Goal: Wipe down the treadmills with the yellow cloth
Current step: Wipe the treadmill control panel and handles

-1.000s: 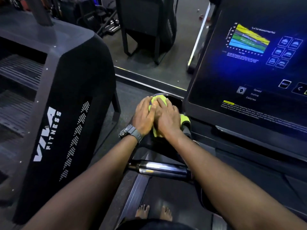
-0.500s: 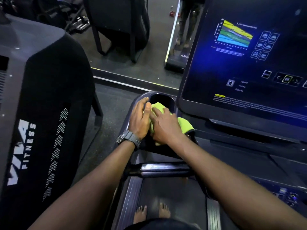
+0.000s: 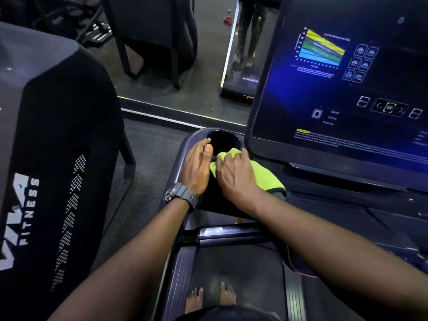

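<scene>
The yellow cloth [image 3: 266, 174] lies bunched on the treadmill's left console tray [image 3: 185, 144], just behind the black cup holder [image 3: 223, 141]. My right hand [image 3: 236, 174] is on top of the cloth, its fingers curled into the folds at the cup holder's near rim. My left hand [image 3: 196, 167], with a dark watch at the wrist, lies flat on the tray left of the cloth, fingertips at the cup holder's edge. The treadmill's lit screen [image 3: 342, 89] rises to the right.
A chrome-and-black handlebar [image 3: 227, 234] crosses below my wrists, and my bare feet [image 3: 210, 297] stand on the belt. A tall black "VIVA FITNESS" machine [image 3: 58, 158] stands close on the left. A mirror [image 3: 176, 66] fills the wall ahead at floor level.
My hands have spread slightly apart; my left hand has come off the cloth onto the tray. More of the cup holder shows, and the cloth has shifted toward the right.
</scene>
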